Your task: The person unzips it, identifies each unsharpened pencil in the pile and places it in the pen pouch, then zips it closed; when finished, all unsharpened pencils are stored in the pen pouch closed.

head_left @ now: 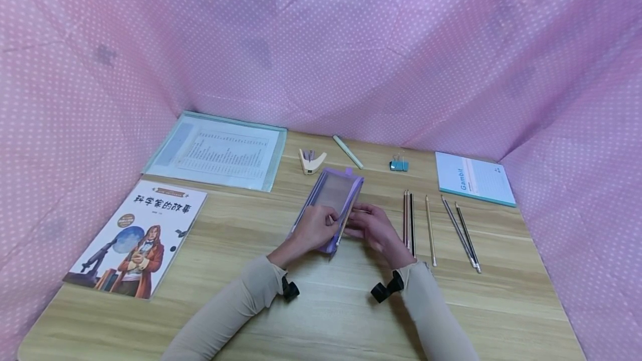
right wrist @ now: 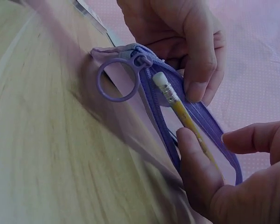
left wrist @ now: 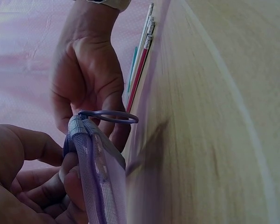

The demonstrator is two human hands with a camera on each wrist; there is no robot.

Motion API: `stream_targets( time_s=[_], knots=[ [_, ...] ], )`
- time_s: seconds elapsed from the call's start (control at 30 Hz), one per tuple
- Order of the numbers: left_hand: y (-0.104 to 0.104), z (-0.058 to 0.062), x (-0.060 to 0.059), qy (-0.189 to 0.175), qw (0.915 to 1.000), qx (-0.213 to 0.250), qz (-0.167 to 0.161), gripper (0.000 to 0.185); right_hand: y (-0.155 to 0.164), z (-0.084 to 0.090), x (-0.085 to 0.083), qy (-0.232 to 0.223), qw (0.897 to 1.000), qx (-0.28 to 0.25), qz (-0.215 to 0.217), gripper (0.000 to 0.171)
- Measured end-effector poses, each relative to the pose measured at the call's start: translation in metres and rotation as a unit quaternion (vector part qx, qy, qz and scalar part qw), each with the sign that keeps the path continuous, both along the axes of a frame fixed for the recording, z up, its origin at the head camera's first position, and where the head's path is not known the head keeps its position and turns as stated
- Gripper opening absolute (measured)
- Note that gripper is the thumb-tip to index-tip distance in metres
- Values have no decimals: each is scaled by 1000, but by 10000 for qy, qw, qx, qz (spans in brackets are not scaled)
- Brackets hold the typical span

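In the middle of the table stands a purple mesh zip pencil case [head_left: 337, 188], tilted, its zipped side turned toward my right hand. My left hand [head_left: 317, 227] grips its near end; in the right wrist view the thumb lies along the zip edge. A yellow pencil [right wrist: 186, 119] lies in the unzipped opening, white eraser toward the purple zip-pull ring [right wrist: 100, 86]. My right hand [head_left: 373, 227] is at the opening, one fingertip against the pencil and another digit extended at the opposite zip edge, with a gap between them. The pencil's far end is hidden by the right hand.
Several pencils [head_left: 428, 227] lie right of the case. Behind are a stapler [head_left: 312, 163], a pale green pen [head_left: 348, 152] and a teal binder clip [head_left: 399, 165]. A notebook [head_left: 473, 178] lies right, a document folder [head_left: 220, 149] and a book [head_left: 135, 238] left.
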State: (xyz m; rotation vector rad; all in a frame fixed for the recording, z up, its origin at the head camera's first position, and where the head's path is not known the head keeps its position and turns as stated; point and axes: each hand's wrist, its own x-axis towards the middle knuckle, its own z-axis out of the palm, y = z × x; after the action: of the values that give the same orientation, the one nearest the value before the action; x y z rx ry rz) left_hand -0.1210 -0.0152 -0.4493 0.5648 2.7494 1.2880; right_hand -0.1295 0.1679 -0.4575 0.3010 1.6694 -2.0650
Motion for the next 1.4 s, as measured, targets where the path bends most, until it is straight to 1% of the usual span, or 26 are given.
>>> stream_targets(
  time_s=[0.27,0.47,0.7,1.0,1.2,1.4],
  knots=[
    [0,0,0,56,10000,-43,-4,7,1,2,1,4,10000,-89,33,49],
    [0,1,0,-83,10000,42,-12,6,2,4,2,12,9999,-98,85,51],
    [0,0,0,-43,10000,-9,-2,6,8,8,5,76,9999,44,124,53],
    [1,-1,0,-95,9999,-23,39,8,28,11,7,103,9999,116,-12,59],
    [0,-2,0,12,10000,-34,31,7,45,17,12,179,9988,420,-160,59],
    [0,-1,0,-16,10000,28,12,8,63,25,16,256,9985,346,-351,57]
  ],
)
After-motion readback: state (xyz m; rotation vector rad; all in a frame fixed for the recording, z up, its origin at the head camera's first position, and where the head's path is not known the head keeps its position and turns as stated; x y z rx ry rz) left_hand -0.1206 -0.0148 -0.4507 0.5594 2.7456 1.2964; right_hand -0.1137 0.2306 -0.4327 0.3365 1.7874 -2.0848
